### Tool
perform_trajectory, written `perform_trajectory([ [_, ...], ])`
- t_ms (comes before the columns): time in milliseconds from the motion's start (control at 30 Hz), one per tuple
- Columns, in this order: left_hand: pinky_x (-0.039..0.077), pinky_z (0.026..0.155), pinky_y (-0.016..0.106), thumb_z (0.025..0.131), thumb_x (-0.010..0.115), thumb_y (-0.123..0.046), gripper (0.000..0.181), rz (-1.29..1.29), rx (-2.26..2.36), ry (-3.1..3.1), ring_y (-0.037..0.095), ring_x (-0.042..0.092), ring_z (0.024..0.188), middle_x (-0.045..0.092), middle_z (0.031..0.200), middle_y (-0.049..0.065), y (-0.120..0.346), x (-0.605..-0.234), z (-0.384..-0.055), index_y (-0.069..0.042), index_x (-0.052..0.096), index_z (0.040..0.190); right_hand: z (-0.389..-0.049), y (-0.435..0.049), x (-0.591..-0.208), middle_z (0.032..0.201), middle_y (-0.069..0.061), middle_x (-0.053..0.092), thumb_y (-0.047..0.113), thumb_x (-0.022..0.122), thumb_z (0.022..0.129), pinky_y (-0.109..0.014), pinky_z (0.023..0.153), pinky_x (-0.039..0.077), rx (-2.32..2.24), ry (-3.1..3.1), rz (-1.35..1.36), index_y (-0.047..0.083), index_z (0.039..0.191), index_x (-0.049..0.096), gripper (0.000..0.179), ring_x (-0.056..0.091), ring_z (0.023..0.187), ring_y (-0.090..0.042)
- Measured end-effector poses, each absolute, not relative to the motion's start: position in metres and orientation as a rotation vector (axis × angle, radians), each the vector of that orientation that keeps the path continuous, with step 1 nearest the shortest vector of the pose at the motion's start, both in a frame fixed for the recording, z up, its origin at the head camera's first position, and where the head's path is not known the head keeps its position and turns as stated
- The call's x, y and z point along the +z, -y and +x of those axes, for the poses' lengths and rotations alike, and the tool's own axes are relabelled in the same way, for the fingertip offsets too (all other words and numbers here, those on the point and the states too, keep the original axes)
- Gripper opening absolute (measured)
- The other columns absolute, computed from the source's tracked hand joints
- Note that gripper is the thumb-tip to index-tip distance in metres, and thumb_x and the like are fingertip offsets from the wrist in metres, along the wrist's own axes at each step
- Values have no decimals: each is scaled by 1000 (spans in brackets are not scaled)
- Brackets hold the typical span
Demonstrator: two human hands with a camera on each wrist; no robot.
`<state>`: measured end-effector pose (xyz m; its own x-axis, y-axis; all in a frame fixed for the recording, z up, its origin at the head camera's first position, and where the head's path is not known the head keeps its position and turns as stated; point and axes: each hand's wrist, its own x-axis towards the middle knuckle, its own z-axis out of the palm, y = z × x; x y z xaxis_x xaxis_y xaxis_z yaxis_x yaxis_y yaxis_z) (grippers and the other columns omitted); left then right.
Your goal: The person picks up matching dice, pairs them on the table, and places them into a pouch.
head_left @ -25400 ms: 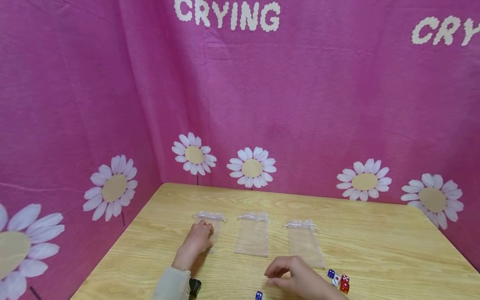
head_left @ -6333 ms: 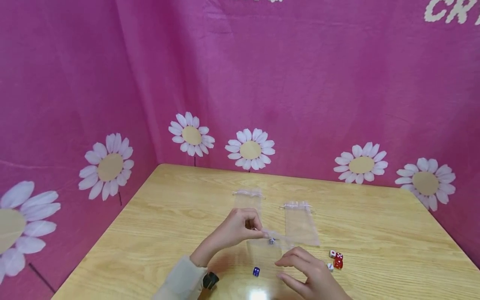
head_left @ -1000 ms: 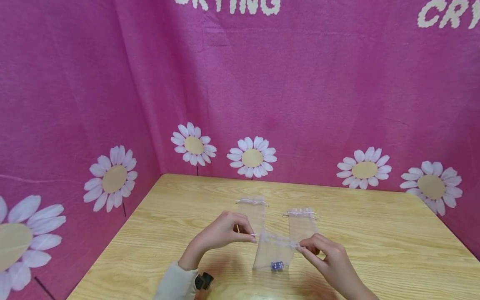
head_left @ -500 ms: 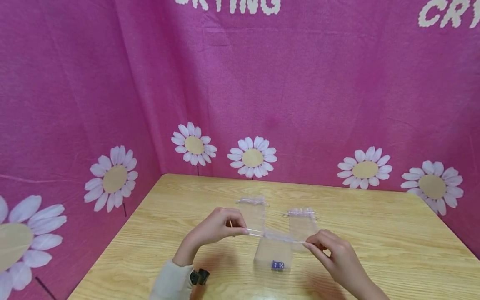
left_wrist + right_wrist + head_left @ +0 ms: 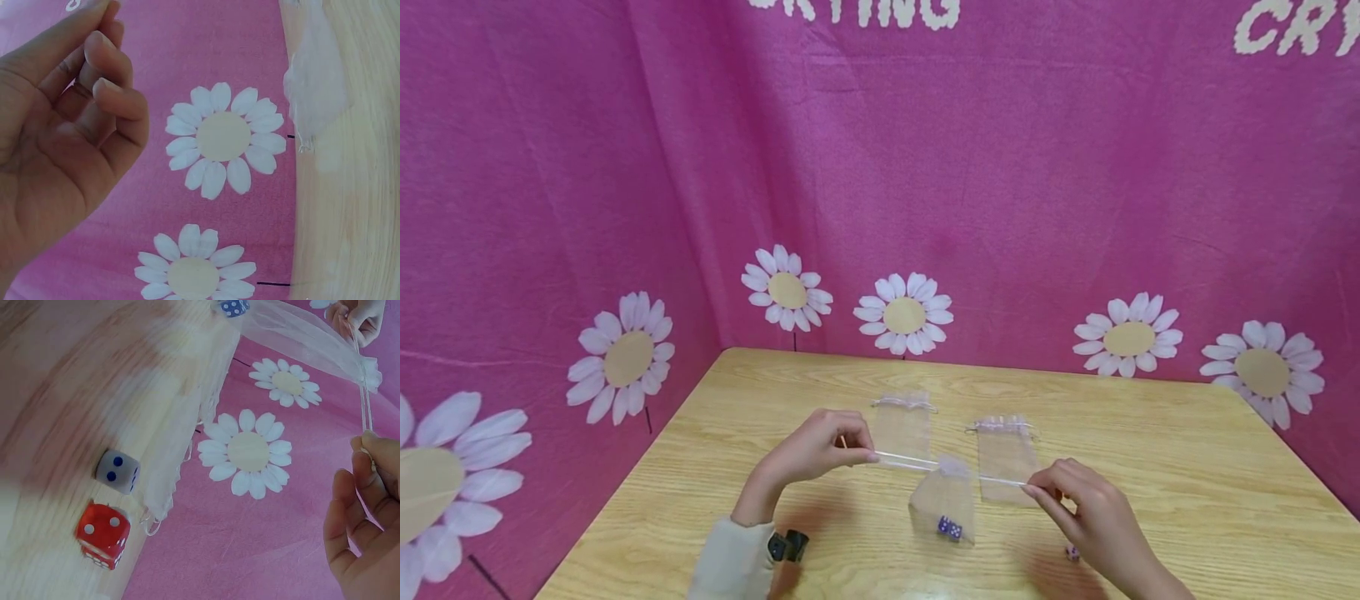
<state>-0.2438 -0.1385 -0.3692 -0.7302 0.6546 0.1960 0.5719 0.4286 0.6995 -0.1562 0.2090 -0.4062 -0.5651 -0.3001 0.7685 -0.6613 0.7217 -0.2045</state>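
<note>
A sheer white drawstring pouch [image 5: 942, 500] hangs between the hands, its neck gathered tight. Two blue dice [image 5: 950, 528] lie in its lower part. My left hand [image 5: 820, 446] pinches the drawstring loop on one side, thumb against fingertips. On the other side, my right hand [image 5: 1090, 508] pinches the opposite loop. Both cords stretch taut from the neck. In the right wrist view, the gathered pouch and cords show again, with a blue die [image 5: 234, 307] at the top edge. The left wrist view shows the left hand [image 5: 75, 119], but its fingertips are cut off.
Two more sheer pouches, one at centre-left [image 5: 901, 425] and one at right [image 5: 1006, 458], lie flat on the wooden table [image 5: 760, 408]. Near the right hand lie a white die [image 5: 117, 472] and red dice [image 5: 103, 528]. A pink daisy-printed cloth [image 5: 1000, 208] hangs behind.
The hands have moved apart, drawing out the cords and gathering the pouch's neck. Much earlier, this pouch lay at the far left and the blue dice were loose on the table.
</note>
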Motion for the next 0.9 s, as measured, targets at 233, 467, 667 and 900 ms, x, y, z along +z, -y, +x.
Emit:
perform_trajectory([
  [233, 41, 61, 21, 89, 71, -23, 11, 1141, 1231, -2572, 4, 46, 63, 61, 74, 0, 157, -365, -244, -13, 70, 83, -162, -199, -403, 73, 20, 55, -1, 79, 71, -7, 61, 34, 597, 2182, 737, 22, 81, 67, 28, 42, 68, 8],
  [467, 43, 63, 22, 90, 70, -27, 10, 993, 1315, -2607, 7, 48, 66, 61, 78, -2, 191, -360, -247, -18, 70, 86, -180, -171, -394, 73, 15, 58, 1, 80, 72, -8, 58, 32, 634, 2082, 811, 21, 81, 67, 26, 42, 65, 3],
  [667, 49, 69, 26, 92, 68, -28, 11, 843, 1392, -2632, 14, 53, 71, 63, 84, 8, 223, -362, -251, -18, 70, 89, -199, -141, -389, 70, 15, 55, 3, 80, 74, -9, 56, 32, 660, 2123, 804, 19, 81, 67, 22, 40, 63, 4],
  [900, 49, 67, 27, 93, 66, -26, 16, 679, 1497, -2642, 12, 53, 70, 58, 81, 6, 254, -367, -253, -11, 68, 90, -222, -106, -388, 70, 11, 58, 12, 76, 83, -15, 54, 37, 677, 2234, 781, 17, 80, 68, 10, 42, 63, 3],
])
